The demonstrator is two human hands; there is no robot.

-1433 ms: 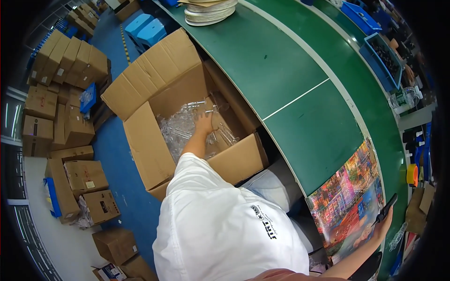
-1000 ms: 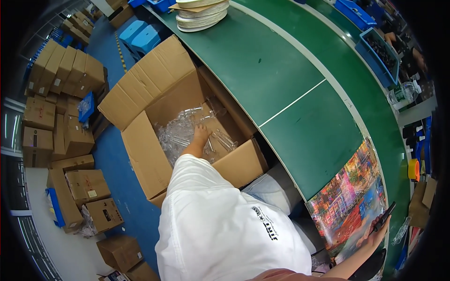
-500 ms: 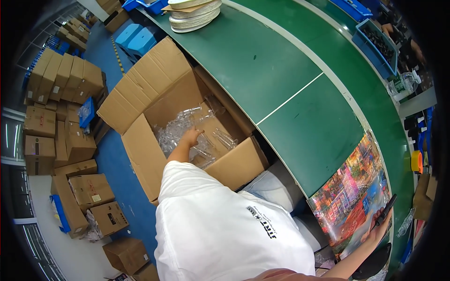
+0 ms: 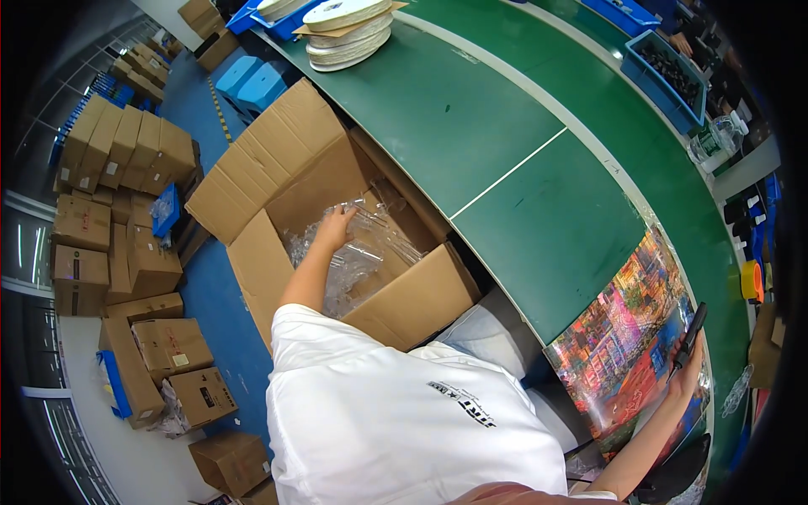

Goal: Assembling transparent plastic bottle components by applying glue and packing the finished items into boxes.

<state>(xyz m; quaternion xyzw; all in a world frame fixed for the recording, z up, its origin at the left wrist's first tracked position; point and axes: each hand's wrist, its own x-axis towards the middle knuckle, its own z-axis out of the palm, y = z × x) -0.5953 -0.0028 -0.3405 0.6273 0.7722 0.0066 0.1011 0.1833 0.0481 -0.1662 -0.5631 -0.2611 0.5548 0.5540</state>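
My left hand [image 4: 338, 225] is down inside an open cardboard box [image 4: 421, 295], its fingers closed on the edge of a clear plastic tray [image 4: 379, 227]. More crumpled-looking clear plastic pieces [image 4: 341, 269] lie under and beside that hand. Off to the right, my right hand [image 4: 688, 366] is wrapped round a slim black tool [image 4: 690, 337] with a thin end; its exact kind does not show. The tool is above a glossy, colourful printed sheet [image 4: 614, 324] at the table's edge.
A green table [image 4: 505, 210] runs along the box's right side. White reels [image 4: 349, 38] are stacked at its far end. Blue stools [image 4: 252, 80] stand beyond the box. Cardboard cartons [image 4: 126, 151] are piled at left. A blue bin [image 4: 665, 80] of black parts sits far right.
My left hand has drawn back slightly toward the box's left, and clear plastic now spans from its fingers across the box. My right hand has shifted up a little with the black tool.
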